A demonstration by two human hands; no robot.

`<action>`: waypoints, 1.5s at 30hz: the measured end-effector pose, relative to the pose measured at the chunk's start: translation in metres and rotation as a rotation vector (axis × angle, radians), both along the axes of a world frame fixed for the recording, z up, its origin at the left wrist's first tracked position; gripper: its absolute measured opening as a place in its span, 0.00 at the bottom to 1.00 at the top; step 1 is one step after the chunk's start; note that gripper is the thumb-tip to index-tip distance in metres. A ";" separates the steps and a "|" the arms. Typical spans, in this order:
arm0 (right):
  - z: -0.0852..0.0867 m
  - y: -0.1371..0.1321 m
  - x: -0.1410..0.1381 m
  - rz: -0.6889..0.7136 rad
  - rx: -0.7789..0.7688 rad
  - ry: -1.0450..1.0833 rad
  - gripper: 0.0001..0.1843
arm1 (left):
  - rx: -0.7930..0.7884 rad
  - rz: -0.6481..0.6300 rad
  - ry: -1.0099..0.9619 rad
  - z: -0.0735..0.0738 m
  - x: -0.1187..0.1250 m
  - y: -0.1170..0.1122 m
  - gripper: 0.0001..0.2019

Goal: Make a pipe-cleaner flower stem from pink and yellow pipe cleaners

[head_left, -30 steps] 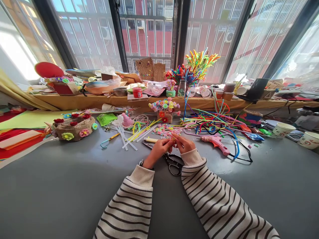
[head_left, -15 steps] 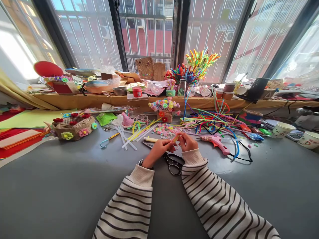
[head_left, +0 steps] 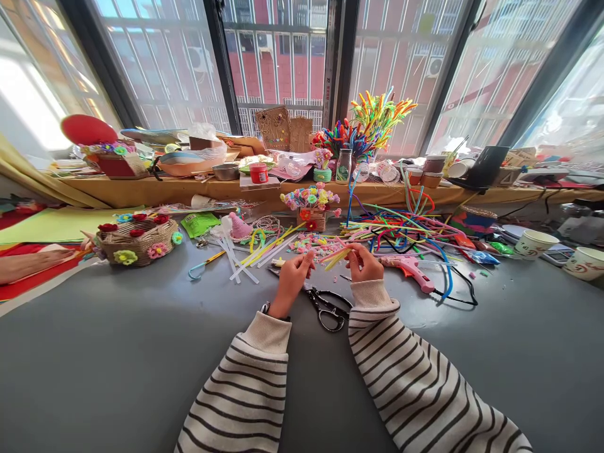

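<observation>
My right hand (head_left: 367, 264) pinches the end of a flat, yellowish strip (head_left: 336, 257) that slants down and left. Beside it a thin pink strand (head_left: 325, 257) runs across toward my left hand (head_left: 293, 277), whose fingertips are closed at its far end. Whether the two pieces are joined is too small to tell. Between and below my hands, black-handled scissors (head_left: 330, 311) lie on the grey table. Behind the hands spreads a pile of small pastel pieces (head_left: 311, 246). To the right lies a pink glue gun (head_left: 413, 272) with a black cord.
A woven basket with flowers (head_left: 136, 242) stands left. Colourful pipe cleaners (head_left: 401, 229) are heaped at back right, near paper cups (head_left: 535, 244). Clear glue sticks (head_left: 238, 258) lie left of centre. Another person's hand (head_left: 35, 264) rests on red paper at far left.
My hands have moved apart, exposing the yellowish strip and pink strand between them. The left hand shifted slightly left, the right slightly right. Another person's hand has appeared at far left.
</observation>
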State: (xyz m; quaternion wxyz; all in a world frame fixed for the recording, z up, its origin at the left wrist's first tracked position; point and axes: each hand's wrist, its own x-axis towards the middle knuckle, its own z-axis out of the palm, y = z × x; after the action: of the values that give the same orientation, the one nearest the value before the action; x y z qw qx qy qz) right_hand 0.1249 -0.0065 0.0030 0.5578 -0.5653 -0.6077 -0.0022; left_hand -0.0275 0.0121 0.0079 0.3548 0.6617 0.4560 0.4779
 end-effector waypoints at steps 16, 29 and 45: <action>-0.003 -0.007 -0.021 0.226 -0.037 -0.252 0.12 | 0.013 -0.358 0.082 -0.011 0.017 -0.003 0.21; -0.009 -0.002 -0.025 0.182 -0.008 -0.215 0.12 | 0.195 -0.113 0.243 -0.013 0.016 -0.002 0.16; -0.005 -0.007 -0.026 0.179 -0.075 -0.306 0.11 | 0.251 0.059 0.377 -0.010 0.013 -0.004 0.17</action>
State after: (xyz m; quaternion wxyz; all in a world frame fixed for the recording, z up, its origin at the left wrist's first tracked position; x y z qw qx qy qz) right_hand 0.0992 -0.0131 -0.0024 0.4355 -0.5224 -0.7329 -0.0159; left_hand -0.0145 0.0077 -0.0021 0.1641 0.7646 0.4705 0.4088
